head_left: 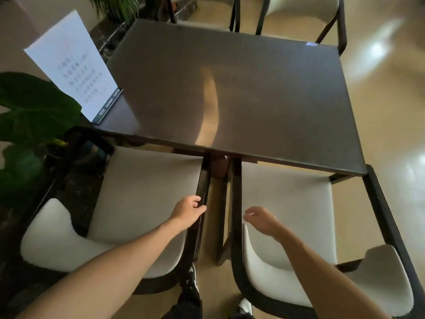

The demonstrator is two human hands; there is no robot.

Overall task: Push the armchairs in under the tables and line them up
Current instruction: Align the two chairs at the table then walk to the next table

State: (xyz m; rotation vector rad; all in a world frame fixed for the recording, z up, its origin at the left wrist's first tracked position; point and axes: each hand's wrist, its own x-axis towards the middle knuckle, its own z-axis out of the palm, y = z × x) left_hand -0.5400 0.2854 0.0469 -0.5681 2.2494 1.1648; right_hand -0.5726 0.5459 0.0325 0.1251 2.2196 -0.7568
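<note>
Two cream-cushioned armchairs with dark frames stand side by side at the near edge of a dark table (253, 93). The front of each seat sits under the tabletop. My left hand (188, 209) grips the dark right armrest of the left armchair (142, 194). My right hand (261, 218) hovers with fingers apart over the left side of the right armchair (289, 210), holding nothing. A narrow gap of floor separates the two chairs.
A white sign in a dark stand (76, 67) sits on the table's left corner. Leafy plants (30, 111) and a dark ledge crowd the left side. Two more armchairs (301, 10) stand at the far edge. Glossy beige floor (391, 111) lies to the right.
</note>
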